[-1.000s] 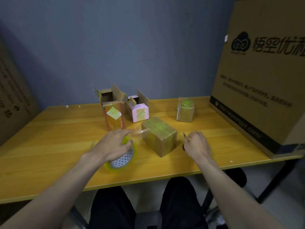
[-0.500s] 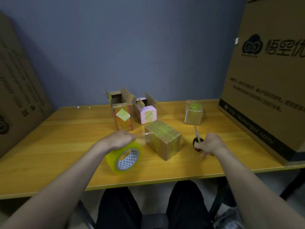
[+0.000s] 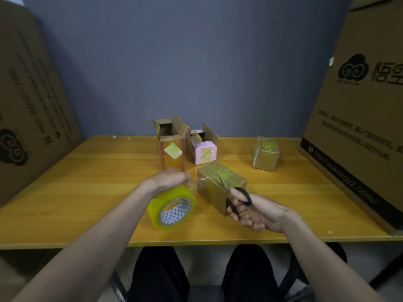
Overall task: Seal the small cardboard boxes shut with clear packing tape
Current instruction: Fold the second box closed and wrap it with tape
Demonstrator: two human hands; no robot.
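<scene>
A yellow-tinted roll of clear tape [image 3: 172, 209] stands on edge on the wooden table [image 3: 87, 192]. My left hand [image 3: 172, 178] grips its top, and a strip of tape runs from it to the brown box [image 3: 220, 182] just to the right. My right hand [image 3: 255, 211] holds black-handled scissors [image 3: 238, 200] with fingers through the loops, their blades pointing up over the box's near corner. A sealed brown box [image 3: 266, 153] sits at the back right. Two open boxes stand behind: a tall brown one [image 3: 171, 144] and a pink one [image 3: 204, 148].
A very large printed carton [image 3: 359, 116] stands on the table's right side. Another big carton [image 3: 28, 101] leans at the left. A blue-grey wall runs behind the table. My knees show below the front edge.
My right hand lifted the scissors off the table and brought them left to the box's near corner. My left hand stood the tape roll on edge and keeps hold of it.
</scene>
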